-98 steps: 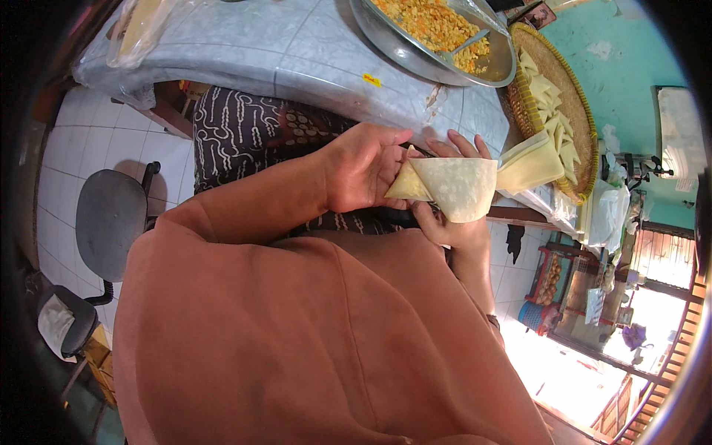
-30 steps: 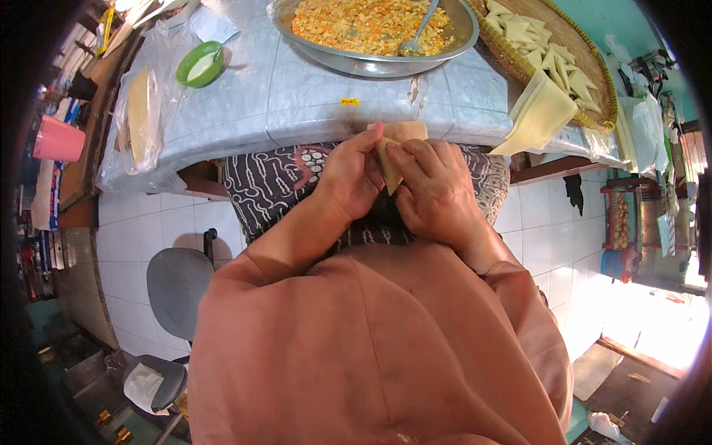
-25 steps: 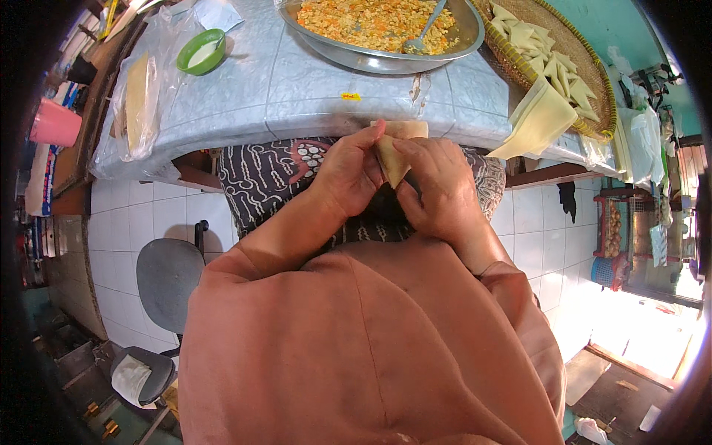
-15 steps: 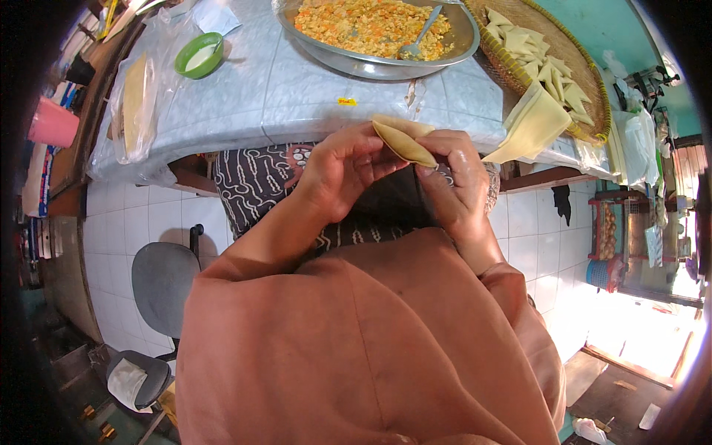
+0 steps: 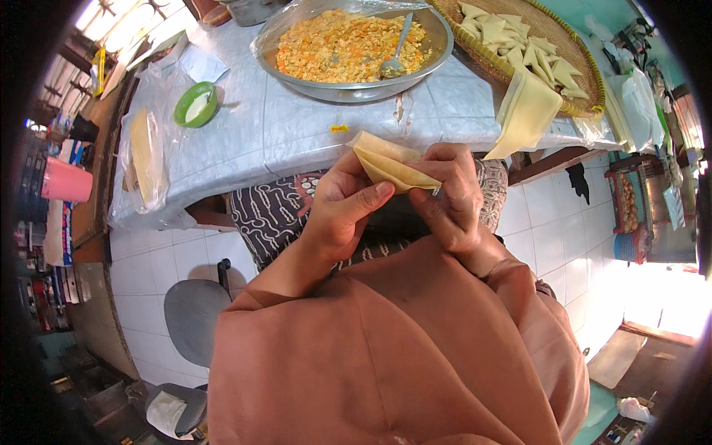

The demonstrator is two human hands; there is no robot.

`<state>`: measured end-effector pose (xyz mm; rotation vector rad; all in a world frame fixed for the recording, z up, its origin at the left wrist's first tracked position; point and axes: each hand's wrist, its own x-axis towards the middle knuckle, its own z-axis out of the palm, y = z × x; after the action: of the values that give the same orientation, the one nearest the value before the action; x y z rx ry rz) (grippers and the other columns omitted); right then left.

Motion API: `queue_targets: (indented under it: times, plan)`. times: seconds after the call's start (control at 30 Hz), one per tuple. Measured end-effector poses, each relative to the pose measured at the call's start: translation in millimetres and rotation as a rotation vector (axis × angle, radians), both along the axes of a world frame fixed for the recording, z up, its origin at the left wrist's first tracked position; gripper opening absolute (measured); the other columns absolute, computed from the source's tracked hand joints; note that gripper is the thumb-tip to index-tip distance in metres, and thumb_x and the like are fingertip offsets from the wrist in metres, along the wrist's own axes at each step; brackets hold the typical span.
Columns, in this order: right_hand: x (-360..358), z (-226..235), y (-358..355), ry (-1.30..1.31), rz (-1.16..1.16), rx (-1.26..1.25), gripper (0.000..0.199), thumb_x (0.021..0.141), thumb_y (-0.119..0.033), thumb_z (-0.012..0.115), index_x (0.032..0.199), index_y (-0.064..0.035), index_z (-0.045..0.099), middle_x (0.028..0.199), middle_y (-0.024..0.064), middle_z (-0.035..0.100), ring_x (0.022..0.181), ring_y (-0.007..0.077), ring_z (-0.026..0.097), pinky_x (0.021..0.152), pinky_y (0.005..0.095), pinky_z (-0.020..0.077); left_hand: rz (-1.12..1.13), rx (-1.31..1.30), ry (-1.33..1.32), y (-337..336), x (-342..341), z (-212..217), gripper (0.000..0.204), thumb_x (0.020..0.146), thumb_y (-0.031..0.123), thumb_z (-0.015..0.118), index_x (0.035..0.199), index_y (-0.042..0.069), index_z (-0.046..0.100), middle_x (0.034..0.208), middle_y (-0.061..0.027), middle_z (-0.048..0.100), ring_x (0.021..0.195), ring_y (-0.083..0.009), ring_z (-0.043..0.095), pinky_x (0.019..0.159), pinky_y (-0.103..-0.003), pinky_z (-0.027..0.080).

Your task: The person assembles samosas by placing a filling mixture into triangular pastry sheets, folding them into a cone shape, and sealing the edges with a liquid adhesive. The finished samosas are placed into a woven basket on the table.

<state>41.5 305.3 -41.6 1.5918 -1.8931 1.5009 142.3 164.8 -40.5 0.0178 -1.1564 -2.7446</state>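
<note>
Between my two hands is a pale yellow pastry wrapper (image 5: 391,169), folded into a pocket with its open edge upward. My left hand (image 5: 343,208) pinches its left side, thumb pressed on the front fold. The fingers of my right hand (image 5: 456,194) grip the right corner. Whether filling lies inside cannot be made out. Beyond my hands stands a large metal basin (image 5: 334,90) of crumbly yellow-orange filling (image 5: 334,48), with a spoon (image 5: 398,48) resting in it. To the right, a stack of flat wrappers (image 5: 528,115) lies partly over the basket edge.
A round woven tray (image 5: 595,106) at the far right carries several folded triangular pastries (image 5: 512,37). On the left of the table (image 5: 245,133) are a green bowl (image 5: 182,115) of white paste and a plastic-wrapped packet (image 5: 142,159). A grey chair (image 5: 194,319) stands at lower left.
The wrapper has come slightly nearer to me and its pocket shows wider. My left thumb now presses on its front. The whole view has shifted a little with my head.
</note>
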Motion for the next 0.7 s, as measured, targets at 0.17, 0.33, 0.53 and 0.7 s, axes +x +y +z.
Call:
queue_targets:
  times: [0.17,0.33,0.53,0.7]
  plan:
    - [5.6,8.1,4.4,0.281,-0.159,0.004,0.041,0.071,-0.017,0.065,0.11,-0.0057,0.057,0.111,0.0151,0.054,0.1,0.0322,0.052,0.088,0.0457,0.0366,0.117,-0.106,-0.024,1.8,-7.2,-8.2,0.037,0.084,0.003,0.059,0.117,-0.001,0.044,0.112,-0.01,0.054,0.104,-0.0152,0.053,0.09,-0.028,0.043]
    - [11.4,2.9,-3.0,0.391,-0.207,0.34,0.063,0.075,-0.025,0.06,0.131,-0.0041,0.039,0.135,0.0119,0.041,0.129,0.0284,0.033,0.104,0.0606,0.0018,0.093,-0.139,-0.107,2.3,-5.9,-3.5,0.041,0.083,0.003,0.059,0.12,-0.003,0.041,0.116,-0.0107,0.052,0.106,-0.015,0.052,0.09,-0.027,0.042]
    - [8.0,-0.9,-1.9,0.253,-0.13,0.284,0.07,0.077,-0.029,0.059,0.135,-0.0005,0.033,0.139,0.014,0.034,0.131,0.0308,0.029,0.104,0.0607,0.001,-0.02,-0.088,-0.037,-0.3,-7.9,0.6,0.056,0.082,0.009,0.057,0.13,-0.004,0.032,0.123,-0.0109,0.047,0.115,-0.0167,0.046,0.096,-0.029,0.036]
    - [9.0,-0.9,0.9,0.211,-0.12,0.31,0.072,0.077,-0.031,0.059,0.136,-0.0006,0.031,0.14,0.0157,0.032,0.132,0.0331,0.026,0.105,0.0583,0.0018,0.065,-0.148,-0.111,9.5,-11.4,-2.8,0.054,0.081,0.009,0.059,0.127,-0.002,0.035,0.118,-0.011,0.051,0.109,-0.0196,0.051,0.095,-0.031,0.039]
